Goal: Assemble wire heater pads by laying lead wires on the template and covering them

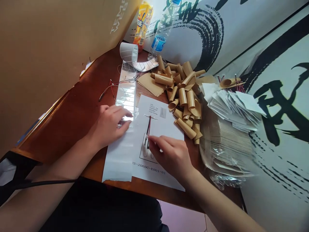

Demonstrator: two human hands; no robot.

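A long white label strip (120, 151) lies on the brown table, its far end curled up. My left hand (109, 124) rests over the strip's right part with its fingers apart. Beside the strip lies a white printed sheet (166, 135) with a drawn rectangle and the text "RS-206DC-E001-01". My right hand (169, 149) is over this sheet, thumb and fingers pinched at the lower end of a thin red and black cable (149, 125). The cable's upper end reaches a small clear piece on the sheet.
Rolled brown papers (183, 96) are heaped behind the sheet, with loose wires (112, 85) at the back left. A water bottle (159, 40) and a yellow drink bottle (142, 25) stand at the back. At the right are stacked white papers (236, 106) and a plastic-wrapped stack (224, 145).
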